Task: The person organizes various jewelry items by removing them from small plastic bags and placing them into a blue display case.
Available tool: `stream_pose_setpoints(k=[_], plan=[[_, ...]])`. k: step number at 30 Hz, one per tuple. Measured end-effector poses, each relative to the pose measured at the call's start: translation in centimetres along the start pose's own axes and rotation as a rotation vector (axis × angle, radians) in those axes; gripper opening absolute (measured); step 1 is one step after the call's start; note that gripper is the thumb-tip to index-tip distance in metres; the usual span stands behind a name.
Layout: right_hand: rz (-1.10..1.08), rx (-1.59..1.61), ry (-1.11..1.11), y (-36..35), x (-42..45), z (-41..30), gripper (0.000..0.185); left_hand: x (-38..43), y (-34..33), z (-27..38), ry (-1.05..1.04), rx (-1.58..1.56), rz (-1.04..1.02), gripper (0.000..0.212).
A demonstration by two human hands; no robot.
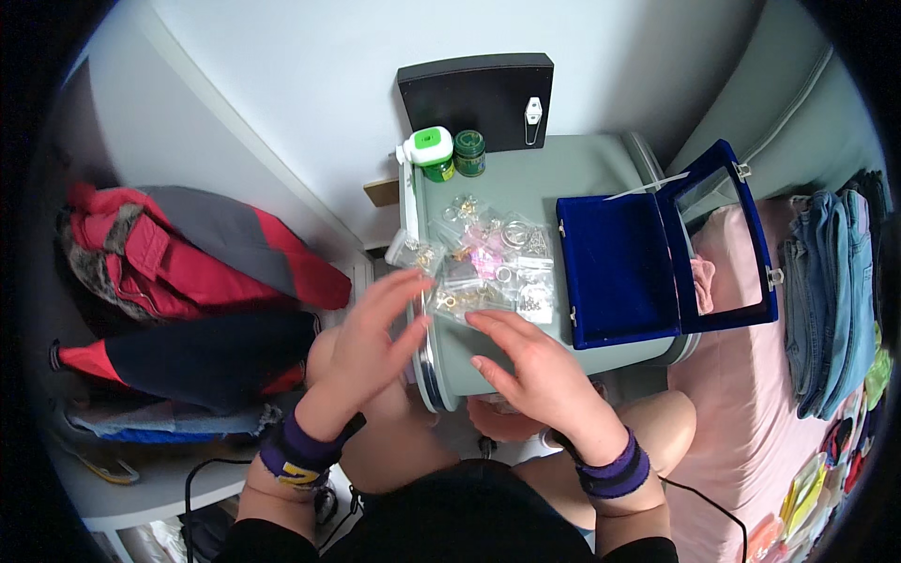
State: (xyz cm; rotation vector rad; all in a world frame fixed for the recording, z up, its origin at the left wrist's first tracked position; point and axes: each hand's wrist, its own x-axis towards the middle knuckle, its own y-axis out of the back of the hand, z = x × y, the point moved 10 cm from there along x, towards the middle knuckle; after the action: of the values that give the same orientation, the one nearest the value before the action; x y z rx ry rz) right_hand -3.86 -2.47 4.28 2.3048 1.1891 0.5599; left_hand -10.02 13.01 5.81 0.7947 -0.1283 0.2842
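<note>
Several small clear plastic bags (486,264) of rings, chains and other small jewellery pieces lie in a loose pile on a grey-green bedside cabinet (468,355). My left hand (373,338) hovers at the cabinet's left edge, fingers apart, near the bags at the lower left. Close to the pile's lower edge is my right hand (531,359), its fingers spread; nothing shows in it. To the right of the bags a blue velvet jewellery box (619,271) lies with its lid raised, its tray bare. The windowed lid (764,260) leans out to the right over the pink bedding.
A white and green bottle (429,146) and a green jar (470,153) stand at the cabinet's back left, before a black panel (475,98). Folded jeans (827,302) lie on the pink bed (732,366) at right. Jackets (211,260) are at left. Black cables run beside both arms.
</note>
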Motion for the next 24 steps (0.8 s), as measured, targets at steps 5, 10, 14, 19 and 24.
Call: stream_pose_setpoints(k=[5, 10, 14, 19, 24], plan=[[0.17, 0.052, 0.004, -0.1, 3.2, -0.7, 0.043, 2.6, 2.6, -6.8, 0.092, -0.023, 0.276, 0.055], [0.291, -0.08, -0.014, -1.3, 6.4, 0.5, 0.043, 3.3, 0.0, -11.3, 0.15, -0.169, 0.237, 0.054], [0.331, -0.156, -0.037, -2.2, 8.2, 1.5, 0.044, 3.5, -0.9, -11.8, 0.157, -0.246, 0.237, 0.048], [0.303, -0.202, -0.06, -3.1, 8.9, 2.2, 0.044, 3.5, -1.1, -10.9, 0.166, -0.272, 0.215, 0.037], [0.353, -0.149, -0.063, -2.3, 8.7, 2.7, 0.043, 3.9, -0.2, -9.9, 0.095, -0.172, 0.291, 0.027]])
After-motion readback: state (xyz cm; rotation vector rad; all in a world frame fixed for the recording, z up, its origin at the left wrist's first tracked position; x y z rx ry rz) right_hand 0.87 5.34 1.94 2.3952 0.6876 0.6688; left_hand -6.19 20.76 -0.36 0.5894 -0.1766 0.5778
